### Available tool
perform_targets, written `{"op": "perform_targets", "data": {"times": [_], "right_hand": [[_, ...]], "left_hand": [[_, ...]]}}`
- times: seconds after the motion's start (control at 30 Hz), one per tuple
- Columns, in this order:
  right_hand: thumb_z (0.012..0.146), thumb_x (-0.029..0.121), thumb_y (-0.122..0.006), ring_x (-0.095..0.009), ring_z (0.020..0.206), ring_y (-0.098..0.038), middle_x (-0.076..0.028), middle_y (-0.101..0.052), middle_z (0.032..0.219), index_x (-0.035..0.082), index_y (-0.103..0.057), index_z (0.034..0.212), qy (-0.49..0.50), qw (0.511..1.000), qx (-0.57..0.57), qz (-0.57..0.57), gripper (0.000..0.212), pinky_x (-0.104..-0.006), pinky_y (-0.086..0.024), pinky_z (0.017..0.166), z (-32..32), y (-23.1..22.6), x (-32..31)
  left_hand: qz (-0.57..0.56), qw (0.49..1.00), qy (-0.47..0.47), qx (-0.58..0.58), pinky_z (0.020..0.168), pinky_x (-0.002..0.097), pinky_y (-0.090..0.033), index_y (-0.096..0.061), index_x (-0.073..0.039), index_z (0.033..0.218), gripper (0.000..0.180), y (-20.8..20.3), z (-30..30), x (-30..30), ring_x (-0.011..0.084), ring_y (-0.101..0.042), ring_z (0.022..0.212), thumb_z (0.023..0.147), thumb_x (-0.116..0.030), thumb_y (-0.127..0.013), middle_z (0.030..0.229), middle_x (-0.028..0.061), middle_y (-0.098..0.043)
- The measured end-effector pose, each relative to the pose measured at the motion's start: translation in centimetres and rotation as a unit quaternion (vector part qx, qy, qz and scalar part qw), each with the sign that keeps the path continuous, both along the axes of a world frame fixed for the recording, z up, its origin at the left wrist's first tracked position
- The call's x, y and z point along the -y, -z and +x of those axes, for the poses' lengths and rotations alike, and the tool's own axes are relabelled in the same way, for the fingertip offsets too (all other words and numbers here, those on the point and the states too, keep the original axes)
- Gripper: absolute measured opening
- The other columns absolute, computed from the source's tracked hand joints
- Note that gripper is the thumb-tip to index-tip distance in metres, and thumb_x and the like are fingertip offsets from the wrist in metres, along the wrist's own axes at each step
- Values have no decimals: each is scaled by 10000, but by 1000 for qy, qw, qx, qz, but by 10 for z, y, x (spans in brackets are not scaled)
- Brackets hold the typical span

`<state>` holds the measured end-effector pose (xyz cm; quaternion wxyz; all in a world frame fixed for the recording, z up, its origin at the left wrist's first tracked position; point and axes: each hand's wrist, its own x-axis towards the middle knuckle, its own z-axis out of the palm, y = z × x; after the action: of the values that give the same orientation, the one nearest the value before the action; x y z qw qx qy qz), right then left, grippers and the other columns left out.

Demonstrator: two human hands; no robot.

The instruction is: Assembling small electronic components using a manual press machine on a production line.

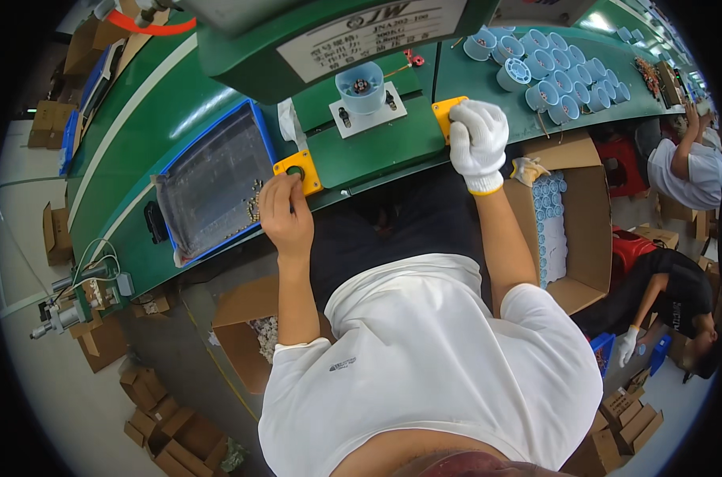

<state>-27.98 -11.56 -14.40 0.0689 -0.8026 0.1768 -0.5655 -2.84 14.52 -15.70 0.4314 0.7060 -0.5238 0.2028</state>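
Note:
My bare left hand [288,219] has its fingers stretched to the left yellow button box [310,176], the tips touching it beside the round dark opening. In a white knitted glove, my right hand [479,141] is curled over the edge of the right yellow button box [442,119]; its fingertips are hidden. Between the boxes, a light-blue cup-shaped housing [359,97] with a dark and copper-coloured core stands on a pale metal fixture plate [381,118]. The green press head [250,60] hangs above it and covers part of the view.
A blue-rimmed tray [218,171] with small metal parts lies left. Many blue housings [552,67] stand back right on the green bench. Cardboard boxes [584,274] flank me, the right one holding blue parts. Co-workers [683,290] sit at the right.

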Motion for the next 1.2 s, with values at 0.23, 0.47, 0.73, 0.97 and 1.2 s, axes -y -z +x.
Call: {"op": "perform_targets", "data": {"times": [0.23,0.47,0.73,0.97,1.2], "right_hand": [[953,90,-694,-329,922,-730,-134,-749,982,8,-749,1099,-58,984,94,141,176,-429,-590,877,0,30,-1],[960,28,-698,-295,1128,-744,-152,-764,1235,0,-728,1281,-52,959,113,256,324,-391,-597,1008,2,33,0],[960,47,-718,-299,1135,-736,-148,-776,1185,18,-776,1149,-46,974,88,204,200,-396,-598,989,0,33,5],[954,59,-740,-317,1152,-731,-137,-791,1132,30,-793,1107,-32,979,73,187,165,-410,-591,999,-1,33,5],[939,60,-753,-311,1175,-730,-137,-787,1134,27,-794,1104,-40,978,74,189,173,-406,-594,994,-1,34,6]], "left_hand": [[24,998,-21,-57,915,461,-575,-759,5,1031,71,-12,6,7,370,-726,1025,963,2,-781,1026,148,-771],[9,989,24,-143,872,430,-561,-752,3,1061,67,-41,10,35,337,-708,959,1026,-54,-755,1028,142,-756],[66,983,34,-170,804,426,-570,-732,1,1056,148,-28,14,56,332,-697,915,1075,-145,-734,973,143,-721],[59,971,40,-229,721,398,-600,-764,-3,1079,114,-31,11,57,300,-730,941,1030,-105,-778,1012,135,-747],[61,982,37,-177,805,400,-590,-816,-32,1048,103,-28,15,57,312,-736,952,958,-82,-829,1034,127,-780]]}}
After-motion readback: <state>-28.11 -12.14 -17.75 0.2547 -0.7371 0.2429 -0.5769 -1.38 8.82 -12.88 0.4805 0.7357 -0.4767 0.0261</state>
